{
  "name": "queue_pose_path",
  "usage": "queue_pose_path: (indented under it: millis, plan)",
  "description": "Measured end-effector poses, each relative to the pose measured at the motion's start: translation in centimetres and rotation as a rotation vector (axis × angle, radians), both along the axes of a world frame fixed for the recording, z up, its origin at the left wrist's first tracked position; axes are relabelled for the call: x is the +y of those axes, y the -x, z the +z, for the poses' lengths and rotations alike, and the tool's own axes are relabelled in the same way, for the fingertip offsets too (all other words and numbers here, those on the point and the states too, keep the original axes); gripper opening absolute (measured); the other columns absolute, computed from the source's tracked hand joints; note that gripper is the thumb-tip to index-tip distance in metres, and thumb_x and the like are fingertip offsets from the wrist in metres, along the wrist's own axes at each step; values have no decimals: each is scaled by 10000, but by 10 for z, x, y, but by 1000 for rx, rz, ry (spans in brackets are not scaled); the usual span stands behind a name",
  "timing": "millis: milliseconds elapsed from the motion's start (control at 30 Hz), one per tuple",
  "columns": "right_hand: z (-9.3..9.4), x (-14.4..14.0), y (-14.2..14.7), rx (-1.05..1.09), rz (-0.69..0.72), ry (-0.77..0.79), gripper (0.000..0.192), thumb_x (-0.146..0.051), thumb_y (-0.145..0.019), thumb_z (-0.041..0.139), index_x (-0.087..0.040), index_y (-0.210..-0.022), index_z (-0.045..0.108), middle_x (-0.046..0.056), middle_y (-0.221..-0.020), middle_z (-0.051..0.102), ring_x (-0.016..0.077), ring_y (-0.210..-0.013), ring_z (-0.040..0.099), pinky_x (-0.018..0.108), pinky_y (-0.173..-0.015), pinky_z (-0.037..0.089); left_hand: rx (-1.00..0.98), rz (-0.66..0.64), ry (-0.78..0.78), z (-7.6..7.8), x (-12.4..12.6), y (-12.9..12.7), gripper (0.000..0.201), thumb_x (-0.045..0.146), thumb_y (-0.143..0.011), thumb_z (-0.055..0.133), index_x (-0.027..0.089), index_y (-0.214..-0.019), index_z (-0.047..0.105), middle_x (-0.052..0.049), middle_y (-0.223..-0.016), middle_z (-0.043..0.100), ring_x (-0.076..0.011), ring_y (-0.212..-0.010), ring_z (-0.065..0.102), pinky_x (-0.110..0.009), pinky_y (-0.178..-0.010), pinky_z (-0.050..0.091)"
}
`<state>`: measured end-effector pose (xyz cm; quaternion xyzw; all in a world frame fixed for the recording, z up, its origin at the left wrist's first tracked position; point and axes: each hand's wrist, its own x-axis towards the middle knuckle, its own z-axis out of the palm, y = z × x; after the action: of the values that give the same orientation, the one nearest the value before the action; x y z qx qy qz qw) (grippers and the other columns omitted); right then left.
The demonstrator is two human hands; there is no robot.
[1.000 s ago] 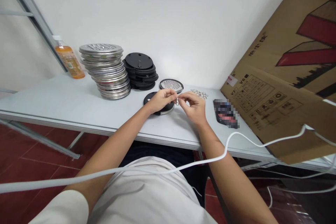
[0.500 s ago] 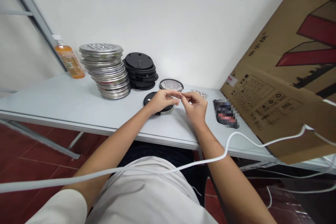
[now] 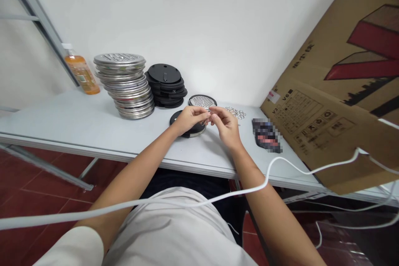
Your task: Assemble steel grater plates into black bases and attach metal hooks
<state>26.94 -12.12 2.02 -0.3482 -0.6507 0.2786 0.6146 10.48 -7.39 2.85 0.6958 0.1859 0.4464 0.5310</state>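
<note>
Grey table (image 3: 77,122) against white wall (image 3: 199,16), red tile floor (image 3: 40,187), cardboard box (image 3: 336,104) at right, left hand (image 3: 188,119) and right hand (image 3: 226,125) fingertips meeting, pinching a small metal part (image 3: 208,120), above a black disc (image 3: 190,131).

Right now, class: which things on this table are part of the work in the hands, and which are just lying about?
In the work:
left hand and right hand, pinching a small metal piece between them
black disc under the hands
pile of small metal rings

Lying about:
orange bottle
cardboard box
white cable

two disc stacks (image 3: 124,85), one bottle (image 3: 80,70), one box (image 3: 336,91)
</note>
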Motion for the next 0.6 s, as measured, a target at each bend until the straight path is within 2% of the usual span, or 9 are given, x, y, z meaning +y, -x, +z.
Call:
queue_pose_path:
  millis: [100,167,300,400,600]
  plan:
    - [-1,0,2,17,122,18,323,-349,-832,735,-216,-1119,670,48,-946,737,178,-837,708,338,-799,578,23,42,-20,3,3,4,277,375,-800,758,100,-812,724,-23,-685,662,-113,-659,592,-258,-689,470]
    - [-2,0,0,25,158,42,327,-338,-799,768,-205,-1088,690,47,-910,745,184,-806,715,340,-771,585,68,16,-33,3,4,6,283,373,-799,761,93,-823,730,-35,-697,678,-119,-667,603,-260,-689,474]
    - [0,2,-8,17,34,42,214,-340,-770,787,-171,-890,734,39,-748,730,158,-640,670,302,-621,557,36,-28,35,0,5,4,311,353,-794,772,107,-948,660,-50,-747,717,-136,-699,650,-275,-718,500]
    - [2,3,-12,20,-8,56,185,-346,-796,757,-169,-795,702,27,-671,697,145,-598,639,288,-591,532,-24,-54,106,-2,5,1,379,318,-764,800,144,-994,553,-39,-749,725,-150,-724,683,-300,-754,523]
    - [5,3,-11,-10,44,91,214,-324,-826,692,-189,-992,710,-26,-642,628,109,-556,568,265,-570,487,-21,10,63,0,9,5,364,316,-809,756,146,-1057,550,-27,-731,713,-148,-712,693,-294,-751,536]
